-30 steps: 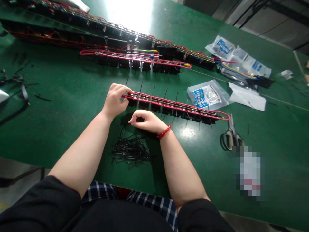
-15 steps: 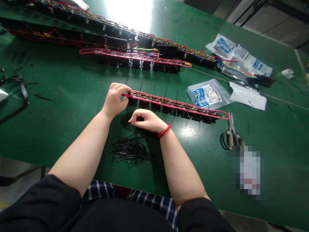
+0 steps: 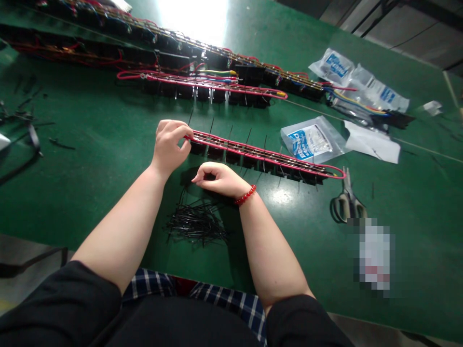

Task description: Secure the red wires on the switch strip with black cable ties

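A long strip of black sockets (image 3: pixel 264 156) wired with red cable lies across the green table (image 3: pixel 101 159), thin black cable ties standing up from it. My left hand (image 3: pixel 169 144) is closed around the strip's left end, fingers pinching the red wire. My right hand (image 3: pixel 219 178), a red bead bracelet on its wrist, rests just in front of the strip with fingers curled in a pinch; what it holds is too small to make out. A loose heap of black cable ties (image 3: pixel 197 221) lies right below my right hand.
More wired socket strips (image 3: pixel 202 86) lie at the back. Clear plastic bags (image 3: pixel 311 140) and a white paper sit at the right, scissors (image 3: pixel 347 202) near the strip's right end. Cut tie scraps and a black strap (image 3: pixel 25 125) lie at the far left.
My left hand has shifted slightly up and left, lifting the strip's left end a little. My right hand has stayed where it was.
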`<state>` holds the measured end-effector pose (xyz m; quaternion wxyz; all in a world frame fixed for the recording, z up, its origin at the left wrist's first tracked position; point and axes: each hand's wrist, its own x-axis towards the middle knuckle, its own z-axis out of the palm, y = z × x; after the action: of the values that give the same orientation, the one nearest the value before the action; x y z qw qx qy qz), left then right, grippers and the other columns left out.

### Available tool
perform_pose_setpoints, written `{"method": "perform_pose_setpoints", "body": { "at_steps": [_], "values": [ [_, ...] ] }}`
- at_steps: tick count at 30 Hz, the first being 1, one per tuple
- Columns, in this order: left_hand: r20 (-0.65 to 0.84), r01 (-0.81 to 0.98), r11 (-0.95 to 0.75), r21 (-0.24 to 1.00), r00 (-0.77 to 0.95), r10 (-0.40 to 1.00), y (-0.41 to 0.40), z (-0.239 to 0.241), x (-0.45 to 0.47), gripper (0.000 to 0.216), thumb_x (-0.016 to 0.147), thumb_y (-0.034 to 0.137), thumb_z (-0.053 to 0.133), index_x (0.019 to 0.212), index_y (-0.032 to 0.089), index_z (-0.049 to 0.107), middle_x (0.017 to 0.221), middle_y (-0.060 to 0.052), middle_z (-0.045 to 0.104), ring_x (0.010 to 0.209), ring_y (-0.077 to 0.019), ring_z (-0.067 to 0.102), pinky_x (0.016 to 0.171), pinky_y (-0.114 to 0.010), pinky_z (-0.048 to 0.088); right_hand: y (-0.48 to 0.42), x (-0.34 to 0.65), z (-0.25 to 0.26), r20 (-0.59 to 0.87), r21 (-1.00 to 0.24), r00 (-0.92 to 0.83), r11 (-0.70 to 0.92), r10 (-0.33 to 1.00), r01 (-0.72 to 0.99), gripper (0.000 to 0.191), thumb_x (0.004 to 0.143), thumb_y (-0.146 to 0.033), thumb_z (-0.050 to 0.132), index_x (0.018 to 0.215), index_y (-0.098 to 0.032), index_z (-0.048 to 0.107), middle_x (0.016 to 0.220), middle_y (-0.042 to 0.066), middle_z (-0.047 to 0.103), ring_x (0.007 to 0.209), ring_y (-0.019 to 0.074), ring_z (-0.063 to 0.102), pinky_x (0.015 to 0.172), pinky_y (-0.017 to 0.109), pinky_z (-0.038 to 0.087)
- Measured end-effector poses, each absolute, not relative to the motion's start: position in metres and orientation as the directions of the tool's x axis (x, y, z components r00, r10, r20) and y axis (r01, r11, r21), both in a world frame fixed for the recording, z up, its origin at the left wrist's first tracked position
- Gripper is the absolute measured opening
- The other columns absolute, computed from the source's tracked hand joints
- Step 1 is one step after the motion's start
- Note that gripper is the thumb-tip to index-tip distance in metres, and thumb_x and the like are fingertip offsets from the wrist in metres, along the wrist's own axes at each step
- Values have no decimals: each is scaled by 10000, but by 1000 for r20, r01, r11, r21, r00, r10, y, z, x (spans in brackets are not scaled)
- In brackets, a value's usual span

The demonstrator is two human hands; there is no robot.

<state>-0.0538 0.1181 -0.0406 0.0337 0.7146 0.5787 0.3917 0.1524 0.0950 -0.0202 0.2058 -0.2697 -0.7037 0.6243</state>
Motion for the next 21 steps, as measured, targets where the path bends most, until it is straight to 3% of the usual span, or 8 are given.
{"method": "perform_pose_setpoints", "body": {
  "at_steps": [7,21],
  "values": [
    [497,787,-310,534,4,868,117,-41,-52,197,764,135,561,829,288,666,983,-6,695,1033,-246,581,1005,-484,433,95,152,-20,-51,-988,-766,81,641,133,26,797,-158,650,783,-172,666,856,15,717,832,147,660,817,309,520],
    [510,815,-318,483,34,860,119,-44,-52,125,779,147,529,781,263,575,982,7,703,981,-222,596,926,-449,455,94,152,-19,-43,-987,-761,92,647,134,23,793,-157,654,779,-172,663,864,16,720,845,152,657,806,308,514]
  ]
}}
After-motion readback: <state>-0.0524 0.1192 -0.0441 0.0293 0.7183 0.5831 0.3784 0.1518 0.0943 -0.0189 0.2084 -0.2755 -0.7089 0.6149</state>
